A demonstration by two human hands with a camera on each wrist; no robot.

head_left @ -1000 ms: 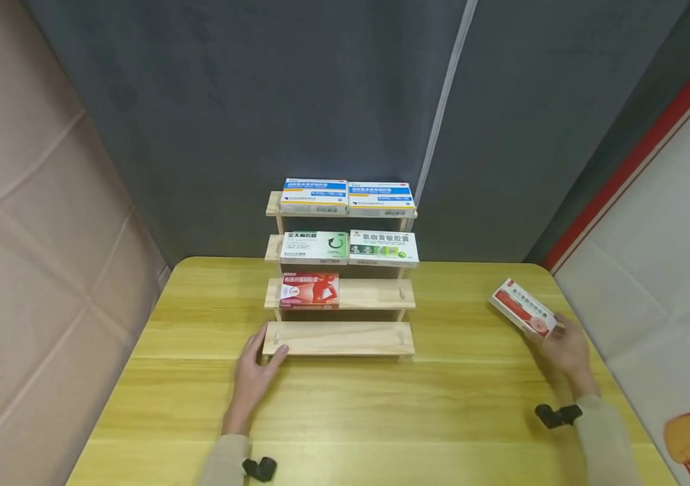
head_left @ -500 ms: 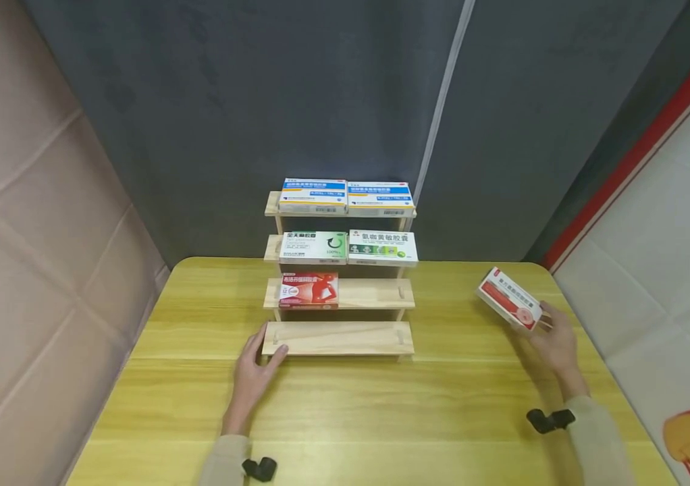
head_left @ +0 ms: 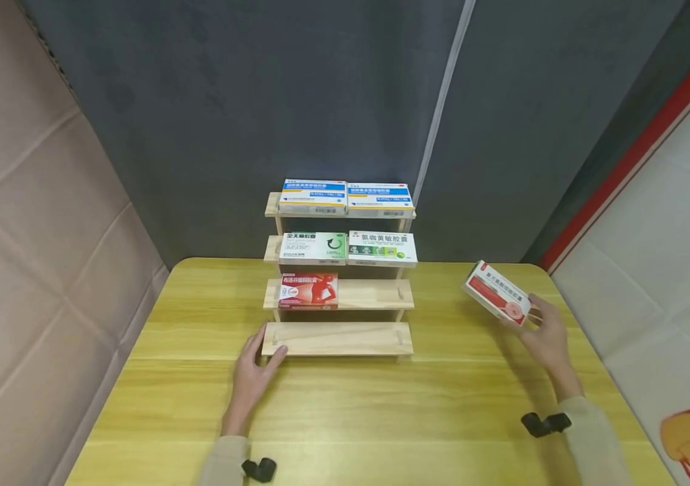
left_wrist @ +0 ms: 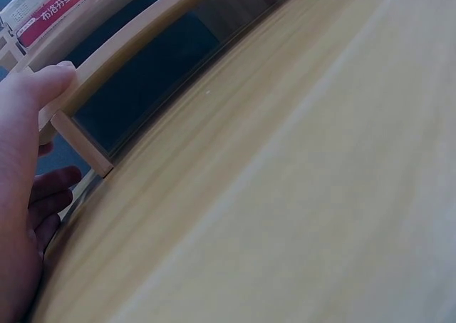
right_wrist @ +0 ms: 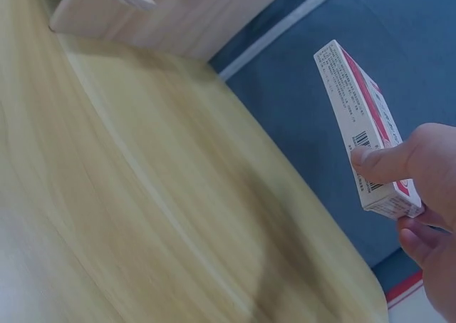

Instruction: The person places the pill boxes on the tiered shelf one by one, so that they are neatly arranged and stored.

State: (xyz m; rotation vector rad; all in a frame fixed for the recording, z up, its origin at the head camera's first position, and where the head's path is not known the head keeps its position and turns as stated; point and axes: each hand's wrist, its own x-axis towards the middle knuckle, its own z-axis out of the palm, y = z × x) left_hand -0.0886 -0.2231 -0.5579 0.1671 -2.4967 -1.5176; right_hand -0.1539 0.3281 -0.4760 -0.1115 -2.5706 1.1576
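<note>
In the head view, my right hand point(head_left: 547, 335) pinches a white and red medicine box point(head_left: 498, 293) by its near right end, over the right part of the table. The box is tilted; in the right wrist view my thumb lies across the barcode on the side of the box point(right_wrist: 356, 123). My left hand point(head_left: 252, 371) grips the left end of the lowest step of a wooden tiered rack point(head_left: 339, 339). Its thumb lies on the front edge, the other fingers round the side. A red medicine box point(head_left: 308, 291) occupies the left of the second step up.
On the third step are a green-and-white box point(head_left: 313, 248) and a white box point(head_left: 382, 248) with a green strip. Two blue-and-white boxes point(head_left: 313, 196) fill the top step. Behind the table point(head_left: 345, 418) hangs a dark grey cloth point(head_left: 260, 101); pale panels flank it.
My right hand has carried the white and red box to the left and farther from me, raising it off the table. The left hand stays at the rack.
</note>
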